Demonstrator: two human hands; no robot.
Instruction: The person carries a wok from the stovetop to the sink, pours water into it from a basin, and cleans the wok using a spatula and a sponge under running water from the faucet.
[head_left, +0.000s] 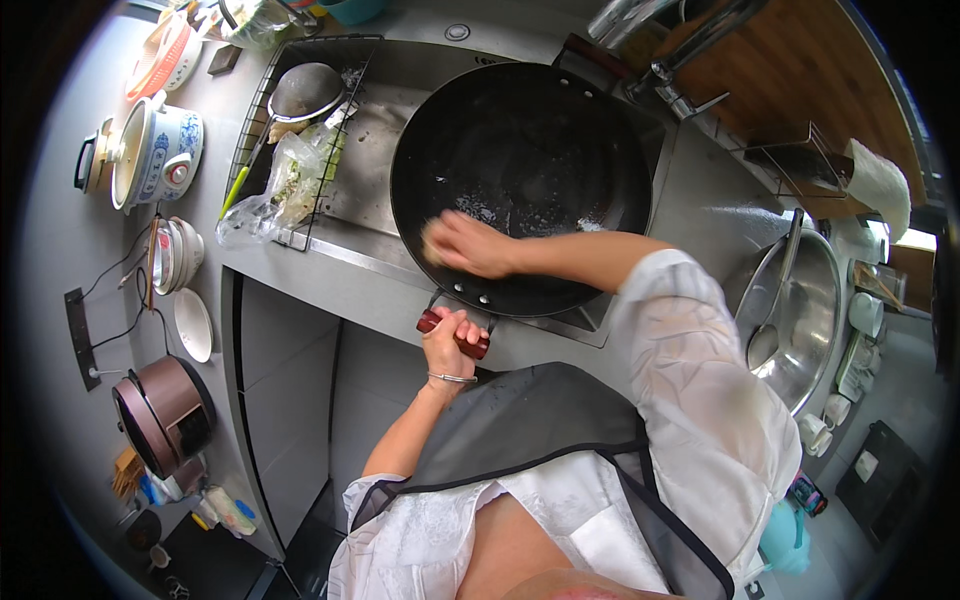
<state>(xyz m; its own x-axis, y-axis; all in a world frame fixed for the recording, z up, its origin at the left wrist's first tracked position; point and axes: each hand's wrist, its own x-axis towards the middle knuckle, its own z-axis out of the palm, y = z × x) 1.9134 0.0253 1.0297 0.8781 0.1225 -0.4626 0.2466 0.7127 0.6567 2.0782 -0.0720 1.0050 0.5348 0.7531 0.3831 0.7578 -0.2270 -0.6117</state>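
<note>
A large black wok (540, 142) rests across the steel sink (367, 176), with wet patches and a few suds on its inner surface. My left hand (452, 343) is wrapped around its near reddish-brown handle (430, 321). Inside the wok, at its near left wall, is my right hand (472, 246). Its fingers are curled over a pale tan scrubber (432, 234), mostly covered and blurred by motion. The wok's far handle (596, 56) lies close to the chrome faucet (664, 79).
Left of the wok, a wire rack (238, 161) holds a mesh strainer (306, 90) and a plastic bag of greens (289, 180). A steel basin (814, 300) with a ladle (780, 289) stands at right. An electric pot (161, 150), bowls (180, 255) and a rice cooker (165, 416) line the left counter.
</note>
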